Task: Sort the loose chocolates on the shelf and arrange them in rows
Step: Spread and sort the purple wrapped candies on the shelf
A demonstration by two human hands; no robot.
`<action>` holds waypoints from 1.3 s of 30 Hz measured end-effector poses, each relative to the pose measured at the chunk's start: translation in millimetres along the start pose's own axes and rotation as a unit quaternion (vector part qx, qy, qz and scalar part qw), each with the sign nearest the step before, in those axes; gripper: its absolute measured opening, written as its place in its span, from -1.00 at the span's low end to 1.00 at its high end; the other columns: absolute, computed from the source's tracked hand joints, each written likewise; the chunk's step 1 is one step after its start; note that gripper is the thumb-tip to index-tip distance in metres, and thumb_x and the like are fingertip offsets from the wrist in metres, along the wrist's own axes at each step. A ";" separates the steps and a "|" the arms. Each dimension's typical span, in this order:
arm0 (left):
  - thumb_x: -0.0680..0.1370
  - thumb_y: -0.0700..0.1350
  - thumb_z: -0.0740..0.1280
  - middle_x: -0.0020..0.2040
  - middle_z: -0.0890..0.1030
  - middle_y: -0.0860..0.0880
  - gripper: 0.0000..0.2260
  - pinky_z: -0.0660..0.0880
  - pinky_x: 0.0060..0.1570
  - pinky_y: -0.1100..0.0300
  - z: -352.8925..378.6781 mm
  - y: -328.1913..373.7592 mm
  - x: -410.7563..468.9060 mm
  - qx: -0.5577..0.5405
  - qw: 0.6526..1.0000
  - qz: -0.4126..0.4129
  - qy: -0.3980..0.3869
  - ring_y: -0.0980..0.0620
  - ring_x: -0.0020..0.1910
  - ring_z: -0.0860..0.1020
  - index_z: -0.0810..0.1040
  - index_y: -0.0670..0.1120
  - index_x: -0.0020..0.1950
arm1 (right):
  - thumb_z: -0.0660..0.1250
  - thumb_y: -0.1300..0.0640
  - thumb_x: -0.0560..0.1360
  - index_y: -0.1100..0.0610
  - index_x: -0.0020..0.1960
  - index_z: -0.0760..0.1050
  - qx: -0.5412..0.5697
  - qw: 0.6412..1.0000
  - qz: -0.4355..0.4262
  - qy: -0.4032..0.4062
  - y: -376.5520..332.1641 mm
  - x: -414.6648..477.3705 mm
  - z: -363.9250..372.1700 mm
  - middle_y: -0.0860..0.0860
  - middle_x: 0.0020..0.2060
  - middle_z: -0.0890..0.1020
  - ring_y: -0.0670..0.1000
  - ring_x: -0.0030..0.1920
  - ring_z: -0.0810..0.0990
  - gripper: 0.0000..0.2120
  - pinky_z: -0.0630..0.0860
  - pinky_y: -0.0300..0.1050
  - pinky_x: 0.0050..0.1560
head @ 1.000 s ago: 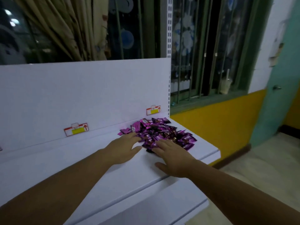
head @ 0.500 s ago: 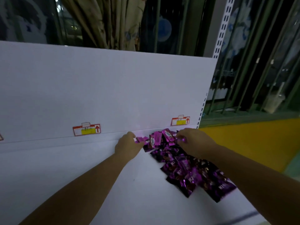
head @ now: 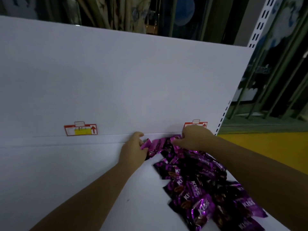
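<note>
Purple chocolates lie in a loose heap on the right of the white shelf, reaching back to the rear panel. The left hand curls its fingers around one wrapper at the heap's far end. The right hand pinches another beside it, below a price tag.

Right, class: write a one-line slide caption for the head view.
Both hands, left and right, pinch purple chocolates at the back of a white shelf.
</note>
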State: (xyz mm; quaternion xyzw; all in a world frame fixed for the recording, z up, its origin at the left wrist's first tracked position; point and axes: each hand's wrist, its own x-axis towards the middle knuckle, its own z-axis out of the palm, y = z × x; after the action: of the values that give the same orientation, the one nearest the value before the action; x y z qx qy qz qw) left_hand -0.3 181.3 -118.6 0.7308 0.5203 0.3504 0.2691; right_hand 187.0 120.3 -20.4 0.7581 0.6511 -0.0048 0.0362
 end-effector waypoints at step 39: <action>0.46 0.10 0.34 -0.26 0.52 -0.06 -0.70 0.41 -0.32 0.20 -12.2 44.1 29.3 0.151 0.979 -0.082 -0.111 -0.02 -0.27 0.50 0.51 -0.15 -0.13 | 0.35 0.08 0.48 0.04 0.04 0.64 0.024 0.930 -0.361 -0.063 33.2 32.8 5.6 -0.03 -0.06 0.67 -0.03 -0.10 0.57 -0.83 0.49 -0.13 -0.01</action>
State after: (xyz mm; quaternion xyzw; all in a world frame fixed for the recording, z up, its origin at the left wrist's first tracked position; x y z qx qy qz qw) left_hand 21.5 195.7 -71.0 0.7520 0.5925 0.1611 0.2397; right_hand 225.1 147.3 -26.1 0.4708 0.8768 -0.0810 0.0549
